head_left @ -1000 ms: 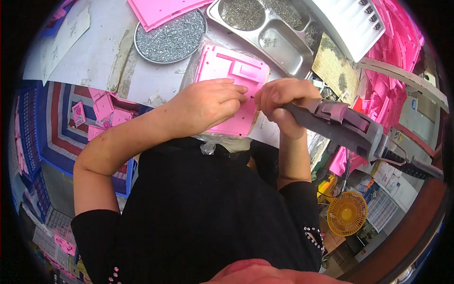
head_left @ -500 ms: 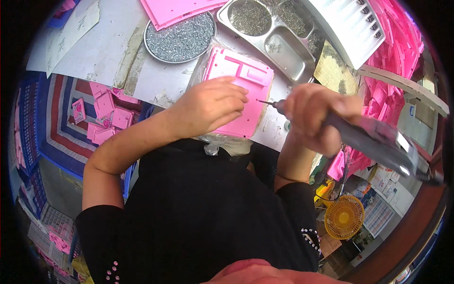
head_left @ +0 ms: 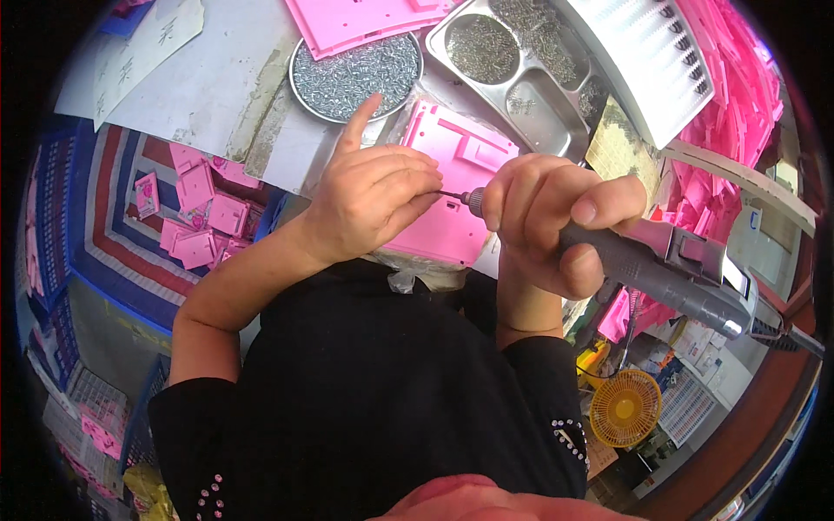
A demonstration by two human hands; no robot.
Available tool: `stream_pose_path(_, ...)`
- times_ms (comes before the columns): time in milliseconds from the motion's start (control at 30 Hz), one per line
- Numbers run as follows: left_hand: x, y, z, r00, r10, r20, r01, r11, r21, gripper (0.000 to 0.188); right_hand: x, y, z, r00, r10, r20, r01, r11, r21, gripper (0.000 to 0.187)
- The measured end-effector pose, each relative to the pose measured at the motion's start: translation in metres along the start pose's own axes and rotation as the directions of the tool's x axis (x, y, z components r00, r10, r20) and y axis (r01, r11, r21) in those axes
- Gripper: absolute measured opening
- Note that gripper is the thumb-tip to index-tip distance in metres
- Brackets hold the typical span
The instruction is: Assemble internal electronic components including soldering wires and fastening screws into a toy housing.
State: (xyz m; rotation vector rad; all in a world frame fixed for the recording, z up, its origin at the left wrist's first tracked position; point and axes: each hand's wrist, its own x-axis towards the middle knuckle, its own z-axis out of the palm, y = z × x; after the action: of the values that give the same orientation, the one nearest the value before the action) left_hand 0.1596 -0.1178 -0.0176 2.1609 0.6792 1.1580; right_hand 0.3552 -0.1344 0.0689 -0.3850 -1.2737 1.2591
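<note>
A grey electric screwdriver point(head_left: 647, 269) is gripped in my right hand point(head_left: 552, 217), its thin bit pointing left above a pink plastic panel point(head_left: 434, 236). My left hand point(head_left: 373, 195) is over the panel's left side, the index finger stretched out away from me. Its other fingers are pressed together at the bit's tip; whatever they pinch there is hidden. Under the panel lies clear plastic wrap point(head_left: 402, 280). Beyond my left hand stands a round metal dish full of silver screws point(head_left: 356, 78).
A steel compartment tray point(head_left: 543, 122) with small metal parts sits at the back, beside a white rack point(head_left: 643, 61). More pink panels point(head_left: 356, 26) overhang the dish. Pink pieces fill a striped container point(head_left: 95, 217) at left and are heaped at right. A yellow fan point(head_left: 625, 408) stands lower right.
The screwdriver and my right hand have moved left, bringing the bit's tip to my left fingers. My left index finger has stretched out. The whole view has shifted slightly.
</note>
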Motion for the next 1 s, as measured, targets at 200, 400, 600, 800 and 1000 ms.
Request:
stream_pose_path(200,0.024,-0.032,-0.044,0.995,-0.075,-0.066,0.093,0.937,0.335,0.022,0.029,0.03,-0.011,0.98,-0.145,-0.135,0.134,0.987,-0.084,0.028)
stream_pose_path(400,0.013,-0.066,-0.044,0.97,-0.241,0.038,0.178,0.805,0.566,0.008,0.041,0.066,-0.029,0.985,-0.106,-0.134,0.087,0.986,-0.144,0.023)
stream_pose_path(600,0.02,-0.07,-0.04,0.979,-0.192,-0.069,0.198,0.806,0.557,0.011,0.038,0.073,-0.027,0.986,-0.014,-0.164,-0.038,0.95,-0.31,0.015)
stream_pose_path(800,0.027,-0.059,-0.039,0.987,-0.136,0.086,0.091,0.912,0.4,0.011,0.036,0.086,-0.038,0.999,-0.034,0.005,0.031,0.82,-0.571,0.017)
stream_pose_path(1000,0.03,-0.04,-0.025,0.994,-0.099,0.056,0.081,0.961,0.265,0.015,0.039,0.064,-0.025,0.991,-0.113,-0.071,0.086,0.946,-0.311,0.027)
